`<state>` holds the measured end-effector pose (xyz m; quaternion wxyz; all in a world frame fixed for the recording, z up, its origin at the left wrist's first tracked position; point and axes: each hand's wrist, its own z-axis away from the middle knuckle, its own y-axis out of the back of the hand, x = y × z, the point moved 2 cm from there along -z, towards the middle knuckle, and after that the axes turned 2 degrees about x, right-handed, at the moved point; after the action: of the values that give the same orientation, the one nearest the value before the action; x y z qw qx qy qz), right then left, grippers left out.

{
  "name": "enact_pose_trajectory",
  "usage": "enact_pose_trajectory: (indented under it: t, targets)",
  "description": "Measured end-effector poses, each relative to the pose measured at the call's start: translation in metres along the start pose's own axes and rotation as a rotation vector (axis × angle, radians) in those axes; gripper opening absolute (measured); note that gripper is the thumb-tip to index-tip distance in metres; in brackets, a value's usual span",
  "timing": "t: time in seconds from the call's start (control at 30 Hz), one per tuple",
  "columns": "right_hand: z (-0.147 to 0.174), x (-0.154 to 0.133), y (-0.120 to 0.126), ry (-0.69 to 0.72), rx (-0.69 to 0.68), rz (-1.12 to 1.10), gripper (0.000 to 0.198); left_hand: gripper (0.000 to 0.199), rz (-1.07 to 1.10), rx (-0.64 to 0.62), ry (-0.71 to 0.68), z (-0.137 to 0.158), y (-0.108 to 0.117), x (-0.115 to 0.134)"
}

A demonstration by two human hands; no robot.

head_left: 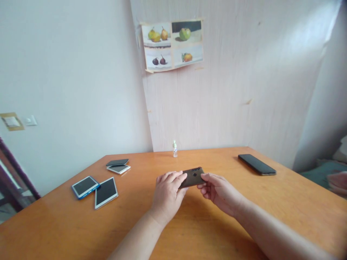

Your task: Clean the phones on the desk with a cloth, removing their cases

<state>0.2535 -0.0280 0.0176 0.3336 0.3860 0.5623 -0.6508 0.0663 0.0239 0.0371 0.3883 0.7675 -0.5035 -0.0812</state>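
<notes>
Bridging both hands, the phone (192,179) is held above the table (67,231), its long axis roughly parallel to the far edge; the left hand (169,191) clasps one end, the right hand (219,189) pinches the other. Its dark brownish back shows a camera strip (196,169) and a round black spot (195,174).

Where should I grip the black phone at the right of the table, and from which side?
Probably by both long edges near the middle, with the right hand coming from above on the near side. The black phone lies flat on the table, leaving its thin edges exposed, and nothing lies against it.
</notes>
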Motion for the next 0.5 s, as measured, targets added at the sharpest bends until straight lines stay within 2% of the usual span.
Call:
enact_pose_trajectory:
  t: [0.1, 0.27, 0.37, 0.5]
  targets:
    - [0.001, -0.003, -0.001, 0.017, -0.015, -0.026, 0.035, 0.023, 0.122, 0.000, 0.106, -0.002, 0.000, 0.000]
    - [-0.005, -0.002, 0.011, 0.167, 0.252, 0.176, 0.039, 0.034, 0.679, -0.021, 0.485, 0.002, -0.010, -0.008]
    - [-0.006, 0.001, 0.008, 0.189, 0.192, 0.224, 0.042, 0.037, 0.936, -0.028, 0.623, 0.005, -0.016, -0.007]
    - [-0.003, 0.003, -0.002, 0.228, 0.077, 0.195, 0.042, 0.037, 1.054, -0.090, 0.663, 0.005, -0.018, 0.000]
